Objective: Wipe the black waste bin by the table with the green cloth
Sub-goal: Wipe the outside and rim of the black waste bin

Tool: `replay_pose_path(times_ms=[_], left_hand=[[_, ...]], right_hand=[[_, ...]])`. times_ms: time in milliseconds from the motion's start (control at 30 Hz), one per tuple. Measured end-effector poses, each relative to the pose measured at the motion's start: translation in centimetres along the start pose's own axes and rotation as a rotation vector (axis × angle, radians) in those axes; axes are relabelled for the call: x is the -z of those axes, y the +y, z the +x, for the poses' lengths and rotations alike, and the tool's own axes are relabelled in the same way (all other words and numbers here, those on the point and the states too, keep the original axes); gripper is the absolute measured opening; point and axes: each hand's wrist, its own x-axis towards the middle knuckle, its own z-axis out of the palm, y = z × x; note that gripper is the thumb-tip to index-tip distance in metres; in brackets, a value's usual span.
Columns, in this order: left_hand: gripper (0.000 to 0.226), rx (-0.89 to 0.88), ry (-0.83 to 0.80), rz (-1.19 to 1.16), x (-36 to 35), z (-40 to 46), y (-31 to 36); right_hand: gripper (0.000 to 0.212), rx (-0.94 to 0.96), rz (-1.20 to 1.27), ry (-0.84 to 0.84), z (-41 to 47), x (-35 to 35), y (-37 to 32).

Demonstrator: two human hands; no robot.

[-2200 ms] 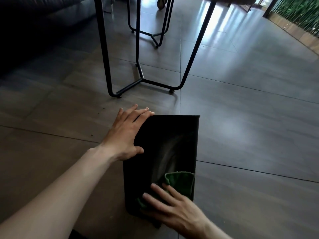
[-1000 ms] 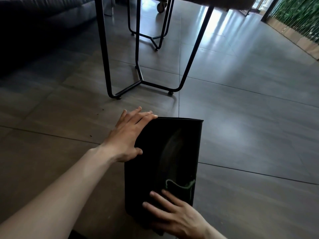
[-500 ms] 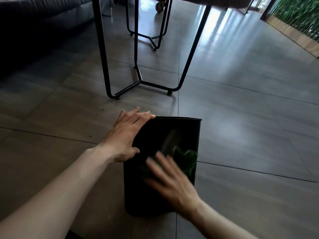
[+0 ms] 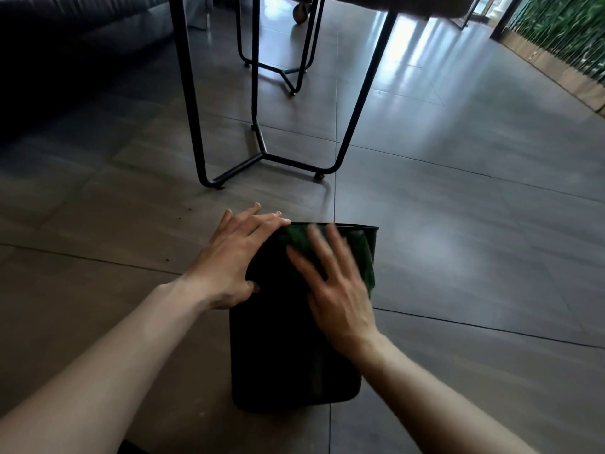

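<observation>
The black waste bin [image 4: 288, 355] lies on its side on the tiled floor, its open rim pointing away from me toward the table legs. My left hand [image 4: 235, 257] rests flat on the bin's upper left edge near the rim, fingers straight. My right hand [image 4: 334, 283], blurred by motion, presses the green cloth [image 4: 363, 257] against the bin's upward-facing side with spread fingers. The cloth lies close to the rim on the right, mostly under my fingers.
Black metal table legs [image 4: 262, 152] stand on the floor just beyond the bin. A dark sofa [image 4: 65, 44] fills the far left. A green plant wall with a wooden base [image 4: 556, 44] runs along the far right. Open grey tiles [image 4: 474, 240] lie to the right.
My right hand has slid the green cloth along the bin from its near end up to the far rim. My left hand has stayed on the bin's left edge.
</observation>
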Motion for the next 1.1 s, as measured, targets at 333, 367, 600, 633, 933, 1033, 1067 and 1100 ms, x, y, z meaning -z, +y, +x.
replay_pose_path(times_ms=[333, 367, 600, 633, 933, 1033, 1067, 1100], left_hand=[[0.118, -0.003, -0.015, -0.002, 0.1, -0.1, 0.1], [0.118, -0.005, -0.013, -0.002, 0.0, -0.1, 0.1], [0.114, -0.002, -0.005, -0.007, 0.0, -0.1, 0.1], [0.115, -0.001, -0.008, -0.002, 0.1, -0.2, 0.2], [0.116, -0.025, -0.007, -0.005, 0.3, -0.6, 0.6], [0.112, -0.027, 0.002, -0.014, 0.3, -0.5, 0.6], [0.111, -0.028, 0.003, -0.017, 0.3, -0.5, 0.6], [0.11, -0.029, 0.004, -0.019, 0.3, -0.6, 0.6]], right_hand=[[0.036, 0.761, -0.134, -0.392, -8.2, 0.2, 1.8], [0.036, 0.649, -0.089, -0.316, -5.9, 1.0, 2.6], [0.056, -0.083, 0.021, -0.008, -0.3, 0.6, -1.0], [0.052, 0.057, 0.007, -0.05, -2.6, -0.2, -1.6], [0.027, 0.776, -0.085, -0.369, -8.0, 0.3, 0.9], [0.036, 0.355, 0.026, -0.143, -1.5, 2.0, 2.4], [0.04, 0.202, 0.017, -0.073, 0.2, 2.2, 2.5], [0.044, 0.064, 0.007, -0.023, 1.3, 2.2, 2.1]])
